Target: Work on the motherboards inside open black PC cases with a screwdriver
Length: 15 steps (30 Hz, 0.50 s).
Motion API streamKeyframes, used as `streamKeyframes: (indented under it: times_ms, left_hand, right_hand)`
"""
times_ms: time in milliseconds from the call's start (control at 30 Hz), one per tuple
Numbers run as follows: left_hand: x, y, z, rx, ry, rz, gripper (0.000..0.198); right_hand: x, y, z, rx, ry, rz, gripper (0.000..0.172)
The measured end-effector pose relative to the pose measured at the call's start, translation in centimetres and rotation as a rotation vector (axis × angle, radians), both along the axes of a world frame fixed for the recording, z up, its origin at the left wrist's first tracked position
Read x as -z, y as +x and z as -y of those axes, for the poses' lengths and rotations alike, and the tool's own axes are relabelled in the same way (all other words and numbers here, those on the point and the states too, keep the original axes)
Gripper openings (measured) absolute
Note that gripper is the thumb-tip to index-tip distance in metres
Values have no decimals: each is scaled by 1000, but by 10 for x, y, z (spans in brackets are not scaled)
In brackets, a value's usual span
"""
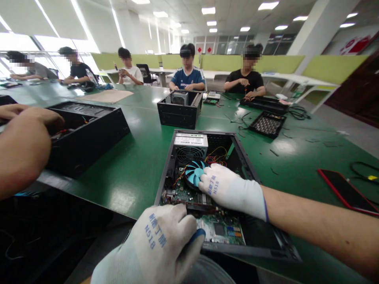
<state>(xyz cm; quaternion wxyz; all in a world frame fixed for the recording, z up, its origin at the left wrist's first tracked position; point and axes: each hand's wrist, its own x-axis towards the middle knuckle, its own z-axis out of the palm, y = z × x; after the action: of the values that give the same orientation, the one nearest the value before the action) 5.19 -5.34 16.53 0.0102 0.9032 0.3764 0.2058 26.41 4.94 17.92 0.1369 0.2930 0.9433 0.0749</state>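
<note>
An open black computer case (266,240) lies in front of me, its inside facing up. My right hand (220,185), in a white glove, reaches into it with bent fingers closed at the right rim of a cooling fan (194,173) with turquoise blades; the fingertips are partly hidden. At the near left edge of the case is my left hand (166,236), also gloved, its fingers curled in; what they grip is hidden. Below the fan shows a green circuit board (220,230). A power supply (191,145) with coloured wires (217,157) sits at the far end.
A co-worker's bare arms (26,138) reach into another black case (89,134) at left. A further case (179,112) stands ahead. On the right lie a black tray-like part (268,124) and a red-edged phone (346,189). Several people sit across the green table (130,173).
</note>
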Motion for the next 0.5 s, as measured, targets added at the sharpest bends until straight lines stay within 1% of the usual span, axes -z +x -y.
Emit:
streamKeyframes:
  times_ms: [100, 233, 367, 500]
  left_hand:
    - [2, 0, 0, -1, -3, -1, 28]
    - [-2, 0, 0, 10, -2, -4, 26]
    - [-5, 0, -1, 30, 11, 19, 24]
    - [-3, 1, -1, 23, 20, 30, 24]
  right_hand:
    - [4, 13, 0, -43, 15, -73, 16]
    - [8, 23, 1, -16, 20, -134, 14]
    - [6, 17, -5, 3, 8, -77, 14]
    - [3, 4, -12, -19, 1, -46, 21]
